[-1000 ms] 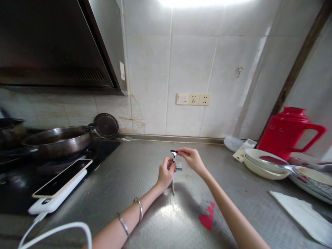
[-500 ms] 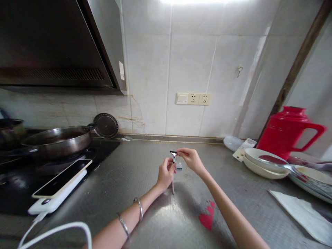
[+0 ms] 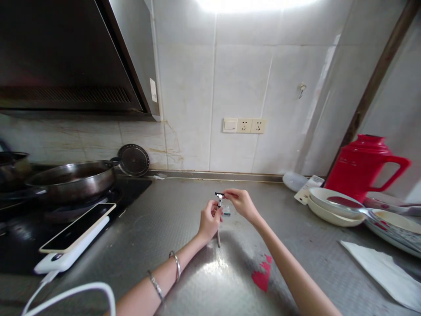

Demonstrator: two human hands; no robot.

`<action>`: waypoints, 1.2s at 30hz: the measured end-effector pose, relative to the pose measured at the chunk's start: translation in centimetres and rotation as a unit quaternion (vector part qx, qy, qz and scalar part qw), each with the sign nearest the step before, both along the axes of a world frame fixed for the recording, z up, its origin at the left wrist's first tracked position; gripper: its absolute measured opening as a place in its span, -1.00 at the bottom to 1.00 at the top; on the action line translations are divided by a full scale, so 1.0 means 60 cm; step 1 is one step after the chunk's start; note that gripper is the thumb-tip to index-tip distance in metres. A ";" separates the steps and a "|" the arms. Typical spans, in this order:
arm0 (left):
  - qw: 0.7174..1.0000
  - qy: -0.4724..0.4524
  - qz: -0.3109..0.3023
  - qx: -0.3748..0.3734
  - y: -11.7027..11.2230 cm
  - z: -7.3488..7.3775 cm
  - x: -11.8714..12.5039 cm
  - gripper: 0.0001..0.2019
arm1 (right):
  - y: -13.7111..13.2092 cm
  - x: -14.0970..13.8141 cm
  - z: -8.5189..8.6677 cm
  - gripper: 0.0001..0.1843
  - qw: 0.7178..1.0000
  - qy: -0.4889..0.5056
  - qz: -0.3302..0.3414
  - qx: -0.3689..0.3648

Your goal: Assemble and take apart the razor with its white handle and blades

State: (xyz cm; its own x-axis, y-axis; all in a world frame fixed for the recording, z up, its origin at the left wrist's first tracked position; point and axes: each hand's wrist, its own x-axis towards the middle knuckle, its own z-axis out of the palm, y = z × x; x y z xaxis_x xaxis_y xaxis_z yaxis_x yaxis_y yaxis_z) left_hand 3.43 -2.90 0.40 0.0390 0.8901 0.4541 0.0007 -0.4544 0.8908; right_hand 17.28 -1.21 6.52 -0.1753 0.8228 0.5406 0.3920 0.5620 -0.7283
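Over the middle of the steel counter (image 3: 171,228), my left hand (image 3: 209,220) is closed around the silver handle of a razor (image 3: 219,206), which stands upright. My right hand (image 3: 241,202) pinches the razor's dark head (image 3: 219,194) at the top. A small teal-and-clear piece (image 3: 226,212) sits just behind the hands; whether it lies on the counter or is held I cannot tell. Two bracelets circle my left wrist.
A phone on a white power bank (image 3: 74,237) with a white cable lies at the left by the stove, where a pan (image 3: 70,179) sits. Bowls and plates (image 3: 335,206), a red jug (image 3: 363,164) and white paper (image 3: 384,274) are at the right. A red scrap (image 3: 263,274) lies near my right forearm.
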 end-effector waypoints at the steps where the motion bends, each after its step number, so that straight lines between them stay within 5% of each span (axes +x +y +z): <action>1: 1.000 0.000 -0.001 -0.001 0.000 0.000 0.000 -0.85 | -0.001 0.000 0.001 -0.79 1.000 -0.001 0.000 -0.001; 18: 0.999 -0.014 -0.025 -0.013 0.020 0.001 -0.010 -0.83 | 0.002 -0.003 -0.005 -0.70 0.998 0.057 0.002 -0.012; 26: 0.998 -0.038 0.042 -0.002 0.045 0.056 -0.050 -0.79 | 0.014 -0.002 -0.018 -0.69 0.997 0.045 -0.059 -0.024; 36: 0.972 -0.160 -0.149 -0.086 0.050 0.067 -0.051 -0.73 | -0.007 -0.048 -0.028 -0.62 0.985 0.053 0.063 -0.153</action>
